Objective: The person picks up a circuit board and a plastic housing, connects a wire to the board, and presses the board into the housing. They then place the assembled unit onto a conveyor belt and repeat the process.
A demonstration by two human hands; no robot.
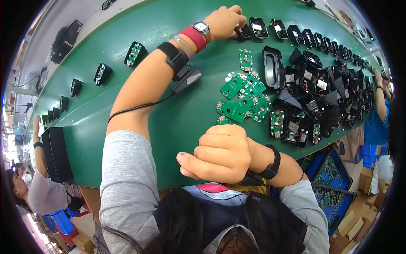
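My left arm reaches across the green table to the far row. There my left hand has its fingers bent down onto a small black plastic housing, gripping its near edge. My right hand is close to my body, above the near edge of the table. Its fingers are curled into the palm, and whatever they may hold is hidden. Just beyond it lies a loose pile of green circuit boards, with one single board farther off. An elongated black case stands to the right of the boards.
Open black housings form a line along the far edge toward the right. A heap of housings with wired parts fills the right side. More housings are spaced out at left, near a black box. Co-workers sit at both ends.
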